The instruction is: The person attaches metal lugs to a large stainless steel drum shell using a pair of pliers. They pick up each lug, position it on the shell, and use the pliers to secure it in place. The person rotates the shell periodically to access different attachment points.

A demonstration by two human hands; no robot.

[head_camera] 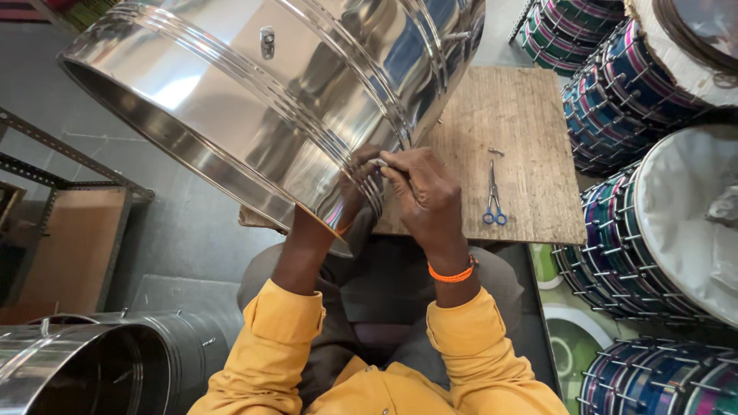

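Observation:
A large shiny steel drum shell (261,92) is tilted over my lap, its open rim facing lower left. My left arm reaches up inside the shell, so my left hand (307,230) is mostly hidden behind the rim; its grip cannot be seen. My right hand (423,196) is outside the shell at its lower edge, fingers pinched on a small metal tool or fastener (378,162) pressed against the ribbed wall. An orange band circles my right wrist. Both sleeves are yellow.
A worn wooden board (523,131) lies ahead with blue-handled scissors (493,196) on it. Stacks of coloured drums with tension rods (615,100) crowd the right side. Another steel shell (84,361) sits at lower left beside a metal frame rack (69,223).

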